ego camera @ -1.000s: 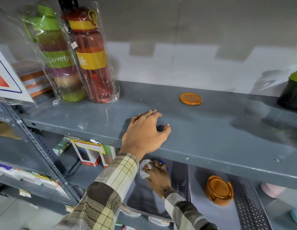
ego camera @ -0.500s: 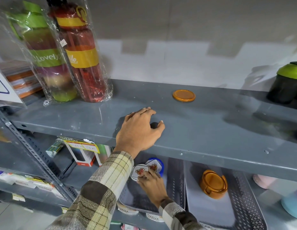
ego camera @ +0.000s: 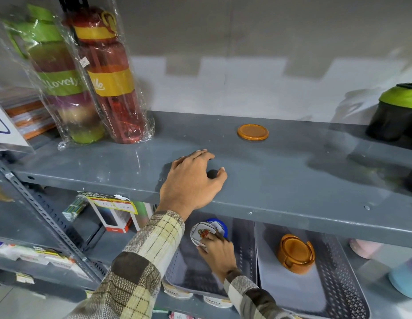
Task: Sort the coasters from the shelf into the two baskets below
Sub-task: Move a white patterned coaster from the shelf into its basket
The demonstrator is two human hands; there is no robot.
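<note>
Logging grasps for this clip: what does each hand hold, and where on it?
The right hand pinches the white flower-printed coaster at its lower edge, over the left basket. The left hand rests on the shelf, holding nothing.

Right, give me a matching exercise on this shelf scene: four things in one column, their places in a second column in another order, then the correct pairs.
Things:
1. orange coaster
2. white floral coaster
3. orange coaster holder
4. left hand

Places:
A. in the right basket
B. lying alone on the upper shelf, toward the back
C. resting at the upper shelf's front edge
D. in the left basket, under the right hand's fingers

Pairs: 1-B, 2-D, 3-A, 4-C
</note>
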